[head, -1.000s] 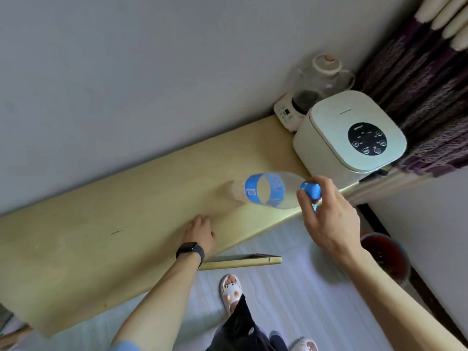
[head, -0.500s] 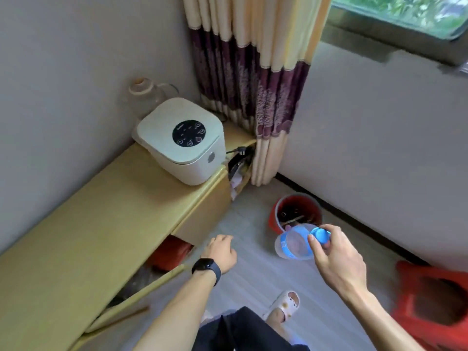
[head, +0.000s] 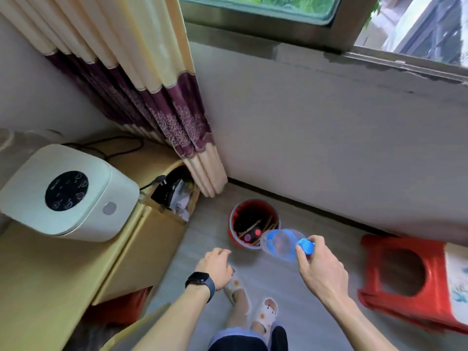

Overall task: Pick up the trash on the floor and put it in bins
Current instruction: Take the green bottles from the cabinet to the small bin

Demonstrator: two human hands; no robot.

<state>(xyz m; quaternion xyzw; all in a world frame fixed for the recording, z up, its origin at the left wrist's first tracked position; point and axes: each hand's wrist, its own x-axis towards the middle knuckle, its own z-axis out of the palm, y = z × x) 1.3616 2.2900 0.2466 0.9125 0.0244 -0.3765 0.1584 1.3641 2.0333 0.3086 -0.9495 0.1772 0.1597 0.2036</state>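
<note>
Head cam, looking down. Left hand [head: 215,266] hangs palm down with its fingers loosely curled and holds nothing. There's a black smartwatch [head: 200,281] on the wrist, and the forearm reaches out over the pale floor [head: 202,224]. Right hand [head: 321,269] pinches the blue cap [head: 306,247] of a clear plastic bottle [head: 281,244] between thumb and fingertips, arm stretched forward. The bottle is see-through with a blue label band. It's held roughly sideways off the floor, its base end overlapping the near rim of the round red bin [head: 253,202] by the far wall. Far left, a smooth white rounded cooker [head: 63,193] sits on a yellow bench [head: 38,274], pleated cream-and-purple curtain [head: 157,97] behind. A glossy red plastic stool [head: 374,274] stands at right.
</note>
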